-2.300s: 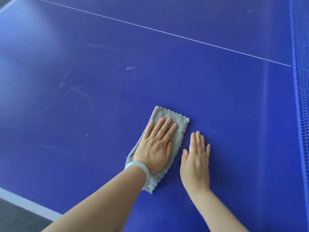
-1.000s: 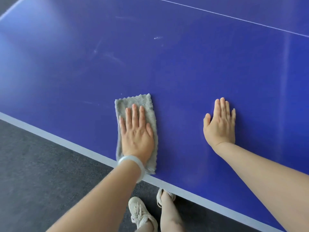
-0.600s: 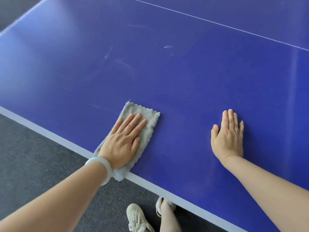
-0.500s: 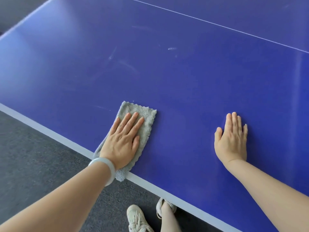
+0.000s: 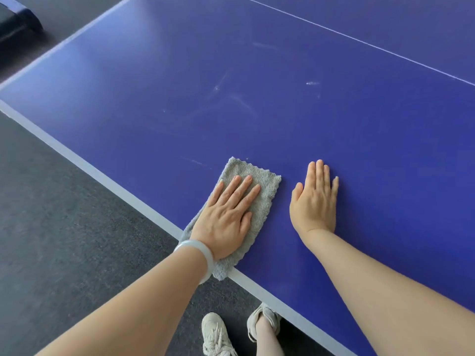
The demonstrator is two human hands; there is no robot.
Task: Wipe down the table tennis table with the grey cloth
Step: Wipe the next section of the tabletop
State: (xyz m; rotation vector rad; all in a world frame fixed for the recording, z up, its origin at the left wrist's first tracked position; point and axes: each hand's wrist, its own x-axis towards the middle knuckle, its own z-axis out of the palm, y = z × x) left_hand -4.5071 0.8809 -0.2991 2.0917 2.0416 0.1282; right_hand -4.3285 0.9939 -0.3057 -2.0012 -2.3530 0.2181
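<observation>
The grey cloth (image 5: 267, 187) lies folded on the blue table tennis table (image 5: 282, 119), its near end hanging a little over the white near edge. My left hand (image 5: 227, 215), with a pale bangle at the wrist, presses flat on the cloth with straight fingers. My right hand (image 5: 314, 201) rests flat on the bare table just right of the cloth, fingers straight, holding nothing. Faint smears and scuff marks show on the surface beyond the cloth.
Dark grey carpet (image 5: 59, 227) runs along the table's near side. My two feet in pale sneakers (image 5: 218, 335) stand by the table edge. A dark object (image 5: 15, 21) sits on the floor at far left. A white centre line (image 5: 359, 41) crosses the table at the back.
My left hand has slid the cloth to the right along the near edge, closing the gap to my right hand. The view has shifted left, showing the table's corner.
</observation>
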